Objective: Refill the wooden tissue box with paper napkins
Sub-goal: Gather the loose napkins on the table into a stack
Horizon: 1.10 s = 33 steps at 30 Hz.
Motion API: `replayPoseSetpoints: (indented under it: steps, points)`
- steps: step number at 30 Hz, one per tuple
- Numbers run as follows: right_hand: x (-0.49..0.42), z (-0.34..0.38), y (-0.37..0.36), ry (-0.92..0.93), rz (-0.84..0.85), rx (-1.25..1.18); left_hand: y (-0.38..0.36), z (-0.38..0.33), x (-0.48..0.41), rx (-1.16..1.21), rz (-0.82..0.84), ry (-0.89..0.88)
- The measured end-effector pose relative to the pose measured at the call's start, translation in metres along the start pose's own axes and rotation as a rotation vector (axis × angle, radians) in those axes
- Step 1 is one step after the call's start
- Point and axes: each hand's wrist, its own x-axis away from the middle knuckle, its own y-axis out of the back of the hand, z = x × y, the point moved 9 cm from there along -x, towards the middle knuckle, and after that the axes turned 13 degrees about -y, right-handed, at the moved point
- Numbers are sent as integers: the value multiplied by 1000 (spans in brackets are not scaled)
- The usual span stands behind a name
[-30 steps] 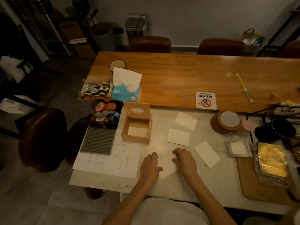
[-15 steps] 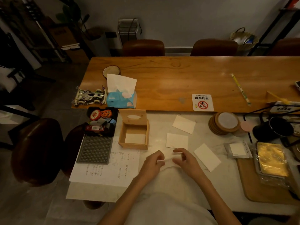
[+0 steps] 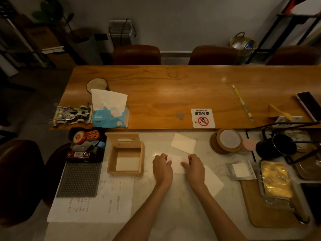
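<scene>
The wooden tissue box stands open on the white table, left of my hands, its lid propped upright at the back. One white napkin lies flat inside it. My left hand and my right hand both grip a folded paper napkin by its two ends, low on the table just right of the box. A second napkin lies further back. A third napkin lies partly under my right forearm.
A blue tissue pack and a toy car sit behind the box. To its left are a black tray of small items, a grey pegboard and a printed sheet. Right: coaster stack, black mug, wooden board.
Both hands picked a napkin up from the near part of the table and carried it forward, onto the spot where the middle napkin lay.
</scene>
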Motion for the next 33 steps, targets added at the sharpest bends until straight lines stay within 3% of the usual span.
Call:
replayPoseSetpoints:
  steps: [2,5,10,15,21,29,33]
  points:
    - [2,-1,-1,-5,-59,40,-2,-4,2,-84,5,-43]
    - [5,-1,-5,-48,-95,87,-8,1,2,-10,49,-15]
    - [2,-5,-11,-132,-14,-7,-9,15,-10,133,101,73]
    - [-6,2,-1,-62,98,-140,-3,5,-27,220,133,-13]
    - [-45,26,26,-119,44,-242,-10,-31,-85,344,150,17]
    - [-63,41,25,-129,-150,20,-25,-38,-99,-29,136,-55]
    - [-62,40,20,-201,-112,2,-30,-41,-93,-128,192,-49]
